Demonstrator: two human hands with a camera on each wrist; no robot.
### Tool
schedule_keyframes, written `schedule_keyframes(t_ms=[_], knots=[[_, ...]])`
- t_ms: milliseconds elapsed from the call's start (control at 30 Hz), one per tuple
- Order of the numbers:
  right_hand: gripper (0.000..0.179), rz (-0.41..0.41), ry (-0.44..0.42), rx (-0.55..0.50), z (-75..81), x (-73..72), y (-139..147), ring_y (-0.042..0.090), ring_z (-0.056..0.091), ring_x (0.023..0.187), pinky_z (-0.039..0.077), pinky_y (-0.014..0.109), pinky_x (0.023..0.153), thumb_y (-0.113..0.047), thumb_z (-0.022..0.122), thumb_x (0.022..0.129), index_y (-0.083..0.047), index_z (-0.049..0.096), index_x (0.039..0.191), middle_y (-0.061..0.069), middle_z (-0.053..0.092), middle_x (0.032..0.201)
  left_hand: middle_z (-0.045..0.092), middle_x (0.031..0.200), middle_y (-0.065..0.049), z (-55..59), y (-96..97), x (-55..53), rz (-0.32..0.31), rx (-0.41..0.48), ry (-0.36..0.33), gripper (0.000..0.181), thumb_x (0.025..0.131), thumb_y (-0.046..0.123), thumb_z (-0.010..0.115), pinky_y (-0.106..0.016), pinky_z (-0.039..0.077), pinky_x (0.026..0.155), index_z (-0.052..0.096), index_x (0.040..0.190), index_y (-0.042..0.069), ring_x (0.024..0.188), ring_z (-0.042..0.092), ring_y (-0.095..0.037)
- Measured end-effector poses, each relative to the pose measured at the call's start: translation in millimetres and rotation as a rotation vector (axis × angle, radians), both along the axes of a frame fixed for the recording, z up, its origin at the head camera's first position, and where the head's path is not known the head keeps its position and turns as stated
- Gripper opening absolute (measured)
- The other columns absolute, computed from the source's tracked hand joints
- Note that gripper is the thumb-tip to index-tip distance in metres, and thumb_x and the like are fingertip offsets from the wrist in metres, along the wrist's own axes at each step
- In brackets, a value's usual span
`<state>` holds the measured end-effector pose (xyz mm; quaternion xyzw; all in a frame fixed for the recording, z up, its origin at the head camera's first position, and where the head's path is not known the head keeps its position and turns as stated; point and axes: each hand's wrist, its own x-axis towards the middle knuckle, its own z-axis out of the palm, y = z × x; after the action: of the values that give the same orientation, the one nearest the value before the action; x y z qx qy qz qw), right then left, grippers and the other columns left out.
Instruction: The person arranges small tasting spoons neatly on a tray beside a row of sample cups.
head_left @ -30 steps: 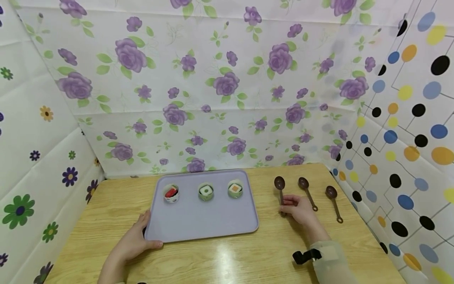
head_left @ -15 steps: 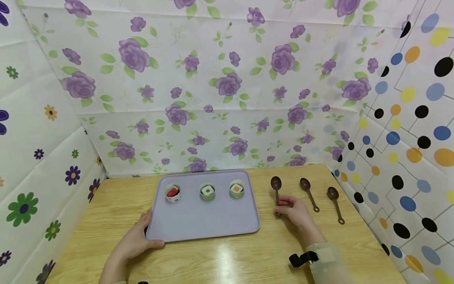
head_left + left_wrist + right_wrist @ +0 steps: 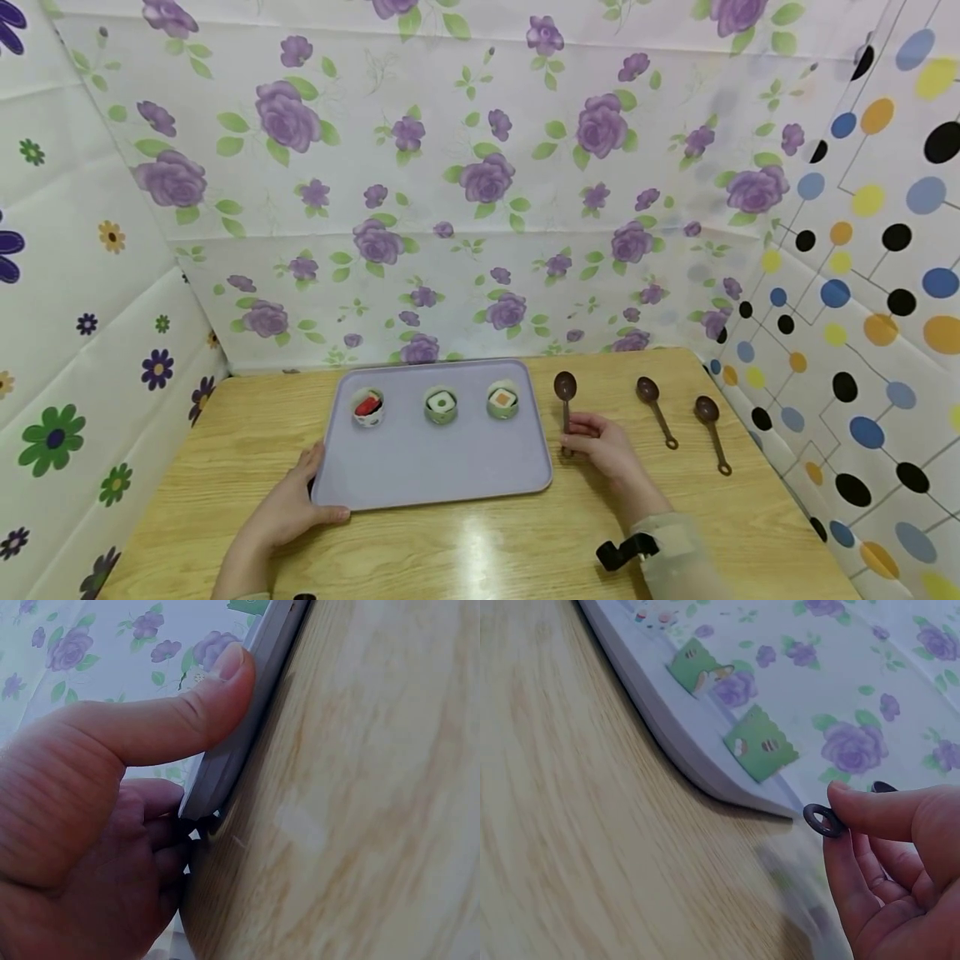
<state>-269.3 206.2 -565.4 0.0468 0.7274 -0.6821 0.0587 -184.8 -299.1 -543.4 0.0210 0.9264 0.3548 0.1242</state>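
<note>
A lilac tray [image 3: 435,467] lies on the table with three small patterned cups standing in a row on it. The left cup [image 3: 368,410] holds a red piece; the middle cup [image 3: 441,406] and right cup [image 3: 502,401] hold white pieces with green and orange centres. At the tray's front left corner, my left hand [image 3: 288,504] grips the rim, thumb along the front and fingers at the left side. My right hand [image 3: 603,450] pinches the handle of a dark brown spoon [image 3: 566,387] beside the tray's right edge, bowl pointing away. The ringed handle end shows in the right wrist view.
Two more brown spoons, a nearer spoon [image 3: 657,411] and a farther spoon [image 3: 712,433], lie to the right on the wooden table [image 3: 420,554]. Flowered sheeting [image 3: 450,275] hangs behind the table, and a dotted sheet [image 3: 862,350] borders the right side.
My right hand has moved left with the spoon, away from the other two spoons and closer to the tray. The left hand keeps its place at the tray's corner.
</note>
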Motion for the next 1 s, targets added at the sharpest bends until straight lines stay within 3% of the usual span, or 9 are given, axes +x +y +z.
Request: schedule_keyframes(t_ms=[500,1000], knots=[[0.049,0.043,-0.014,-0.046,6.4,6.5,-38.0,0.016,0.066,0.089,0.057,0.029,0.073,-0.003,0.081,0.081,0.004,0.062,0.126,0.018,0.066,0.112,0.004,0.161,-0.031,-0.1,0.4,-2.0,-0.010,0.014,0.006,0.134,0.070,0.055,0.085,-0.068,0.011,0.113,0.003,0.158,-0.002,0.146,0.002,-0.051],[0.046,0.045,0.014,-0.082,3.0,5.4,-65.0,0.020,0.064,0.094,0.057,0.029,0.076,0.000,0.081,0.079,0.004,0.064,0.122,0.016,0.066,0.107,0.003,0.160,-0.032,-0.7,-1.0,0.5,-0.003,0.016,0.004,0.135,0.068,0.054,0.086,-0.069,0.011,0.112,0.003,0.157,-0.003,0.145,0.002,-0.053]])
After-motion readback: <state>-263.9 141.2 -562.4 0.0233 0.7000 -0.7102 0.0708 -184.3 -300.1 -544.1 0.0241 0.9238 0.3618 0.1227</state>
